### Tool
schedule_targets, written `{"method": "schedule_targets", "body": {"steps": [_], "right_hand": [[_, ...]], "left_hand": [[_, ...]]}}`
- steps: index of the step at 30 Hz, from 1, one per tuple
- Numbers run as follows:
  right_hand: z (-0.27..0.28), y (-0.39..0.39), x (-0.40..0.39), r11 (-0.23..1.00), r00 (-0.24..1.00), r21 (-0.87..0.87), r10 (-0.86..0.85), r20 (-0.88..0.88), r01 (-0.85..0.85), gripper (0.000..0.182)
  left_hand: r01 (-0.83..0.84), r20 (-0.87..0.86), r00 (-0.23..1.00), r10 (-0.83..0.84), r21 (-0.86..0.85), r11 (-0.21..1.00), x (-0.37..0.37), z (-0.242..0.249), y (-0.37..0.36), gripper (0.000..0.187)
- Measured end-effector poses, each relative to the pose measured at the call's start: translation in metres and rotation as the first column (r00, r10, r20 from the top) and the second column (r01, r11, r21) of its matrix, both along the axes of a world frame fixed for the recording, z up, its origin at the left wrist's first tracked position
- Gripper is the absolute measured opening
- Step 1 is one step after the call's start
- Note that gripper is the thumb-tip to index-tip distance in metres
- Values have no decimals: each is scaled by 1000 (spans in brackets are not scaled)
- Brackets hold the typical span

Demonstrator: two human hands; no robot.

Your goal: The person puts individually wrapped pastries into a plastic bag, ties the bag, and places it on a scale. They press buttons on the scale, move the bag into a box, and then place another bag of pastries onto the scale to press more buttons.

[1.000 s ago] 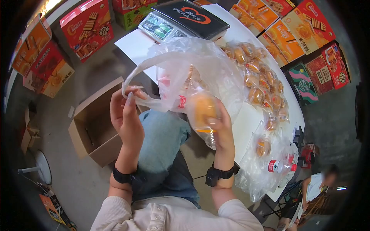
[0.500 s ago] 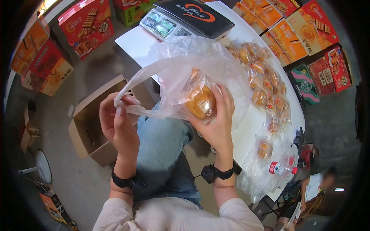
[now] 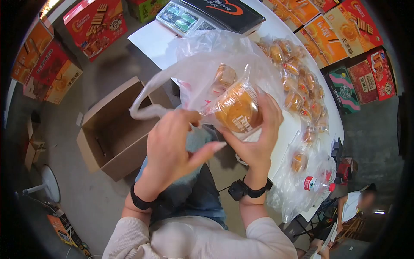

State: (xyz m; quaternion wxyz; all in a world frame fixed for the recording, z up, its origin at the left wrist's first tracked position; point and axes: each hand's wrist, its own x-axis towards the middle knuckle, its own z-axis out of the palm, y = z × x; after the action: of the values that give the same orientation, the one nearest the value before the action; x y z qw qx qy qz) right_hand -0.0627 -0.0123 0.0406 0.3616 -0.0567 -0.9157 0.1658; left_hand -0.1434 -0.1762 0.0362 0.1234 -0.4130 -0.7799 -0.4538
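My right hand (image 3: 261, 134) grips a round golden bread roll (image 3: 237, 108) in a clear printed wrapper, fingers behind it and thumb along its lower side. The roll is at the mouth of a thin translucent plastic bag (image 3: 168, 77), whose handle loop hangs free on the left. Inside the bag shows another wrapped roll (image 3: 225, 77). My left hand (image 3: 172, 142), a little blurred, is close to the left side of the held roll, with its thumb stretched away from its bent fingers.
Many wrapped rolls (image 3: 297, 82) lie along the white table (image 3: 151, 47), with a scale (image 3: 177, 18) at its far end. An open cardboard box (image 3: 116, 129) stands on the floor at left. A plastic bottle (image 3: 317, 184) lies at right; a person (image 3: 351, 205) sits beyond.
My left hand has let go of the bag's handle and moved right, towards the roll. My right hand has shifted slightly right with the roll, which now looks larger and closer.
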Motion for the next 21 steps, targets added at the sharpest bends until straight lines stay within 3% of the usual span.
{"method": "schedule_targets", "body": {"steps": [1,3,8,11,13,14,16,20,21], "right_hand": [[4,-1,3,1000,1000,16,-5,-19,5,79],[13,1,8,999,998,15,50,25,-51,79],[15,1,9,988,986,46,142,91,-146,81],[8,-2,10,988,989,-70,138,56,-134,82],[-2,-3,10,825,960,-519,278,31,-223,80],[-5,-1,7,825,960,-518,280,27,-227,80],[-10,3,0,609,876,-763,466,123,-217,77],[-38,17,-26,750,921,-646,338,192,-141,76],[-43,23,-33,764,971,-639,206,118,-85,75]], "left_hand": [[1,0,1000,-1,-1,1000,0,-3,0,50],[6,298,954,-43,122,993,1,-7,-1,58],[-54,348,938,-13,183,982,4,-6,6,58],[-64,311,950,-8,221,973,2,-11,6,58],[43,227,966,-127,344,938,-4,-8,0,47],[11,227,968,-110,395,919,-6,-9,-6,39],[-81,182,983,1,431,899,-6,-10,-17,26],[84,-199,980,-19,326,942,-13,9,-24,28],[106,-285,958,-22,282,954,-12,18,-24,28]]}}
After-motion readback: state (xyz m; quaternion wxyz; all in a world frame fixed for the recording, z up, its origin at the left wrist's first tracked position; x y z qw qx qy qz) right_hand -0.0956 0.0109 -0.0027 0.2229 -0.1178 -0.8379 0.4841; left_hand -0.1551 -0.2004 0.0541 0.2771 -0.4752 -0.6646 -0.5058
